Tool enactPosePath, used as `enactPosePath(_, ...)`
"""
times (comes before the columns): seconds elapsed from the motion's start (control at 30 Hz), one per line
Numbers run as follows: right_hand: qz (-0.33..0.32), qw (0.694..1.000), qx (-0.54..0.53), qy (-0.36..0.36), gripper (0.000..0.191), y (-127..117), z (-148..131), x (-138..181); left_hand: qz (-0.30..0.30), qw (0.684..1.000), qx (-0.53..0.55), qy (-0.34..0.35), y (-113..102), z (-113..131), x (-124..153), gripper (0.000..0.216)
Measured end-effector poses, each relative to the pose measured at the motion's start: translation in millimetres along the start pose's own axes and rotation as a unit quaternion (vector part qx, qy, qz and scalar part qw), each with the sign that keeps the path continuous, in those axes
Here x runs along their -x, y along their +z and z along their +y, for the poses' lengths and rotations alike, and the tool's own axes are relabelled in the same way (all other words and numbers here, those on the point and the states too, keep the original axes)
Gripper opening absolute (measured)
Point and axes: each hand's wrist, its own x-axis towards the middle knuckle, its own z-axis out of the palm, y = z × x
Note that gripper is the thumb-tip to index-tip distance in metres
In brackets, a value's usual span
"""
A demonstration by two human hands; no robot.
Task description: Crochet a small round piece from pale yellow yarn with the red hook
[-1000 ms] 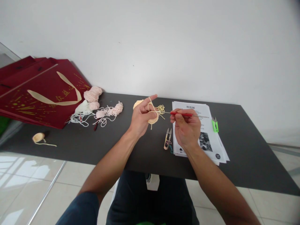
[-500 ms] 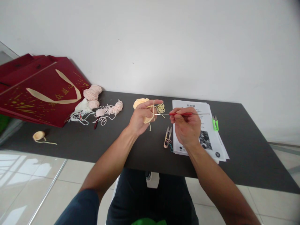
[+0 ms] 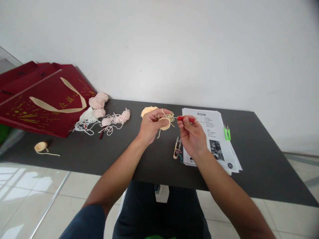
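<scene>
Between thumb and fingers, my left hand (image 3: pixel 151 126) pinches a small round cream crochet piece (image 3: pixel 164 124), its index finger stretched out with yarn over it. A short yarn tail hangs below the piece. My right hand (image 3: pixel 193 134) grips the red handle of a crochet hook (image 3: pixel 186 119), whose metal tip points left toward the piece; whether the tip touches it I cannot tell. Behind my left hand lie a cream yarn ball (image 3: pixel 148 110) and loose yellowish yarn (image 3: pixel 170 117). Below, thread snips (image 3: pixel 177 148) lie on the dark table (image 3: pixel 154 166).
Printed sheets (image 3: pixel 225 154) lie under my right hand, with green snips (image 3: pixel 227 132) at their right edge. To the left are pink yarn (image 3: pixel 122 117), white yarn (image 3: pixel 87 116), a cream cup-shaped crochet piece (image 3: pixel 41 146) and dark red paper bags (image 3: pixel 57 99). A wall stands behind the table.
My right hand has shifted slightly left and turned, its fingers lying differently on the hook. The crochet piece in my left hand has tilted, now showing its round shape.
</scene>
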Motion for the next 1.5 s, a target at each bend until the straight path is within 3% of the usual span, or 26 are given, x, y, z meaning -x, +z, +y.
enactPosePath(0.2,0.027,0.998,0.02,-0.056,0.018,6.8,8.3,5.4,0.034,0.999,-0.022,0.034,2.8,-4.0,-0.2,0.078)
enactPosePath(0.3,0.034,0.997,0.025,-0.059,0.02,8.1,10.5,5.7,0.041,0.998,-0.037,0.036,4.8,-4.1,1.4,0.085)
enactPosePath(0.6,0.038,0.996,0.038,-0.068,0.018,6.0,15.4,4.4,0.095,0.993,-0.059,0.029,12.8,-8.1,2.2,0.059)
enactPosePath(1.1,0.031,0.994,0.037,-0.097,0.02,8.2,8.4,4.1,0.11,0.99,-0.067,0.062,12.6,-8.8,5.7,0.052)
enactPosePath(1.5,0.019,0.961,0.146,-0.233,0.015,-4.1,11.4,4.2,0.12,0.982,-0.098,0.111,7.9,-15.0,2.3,0.051)
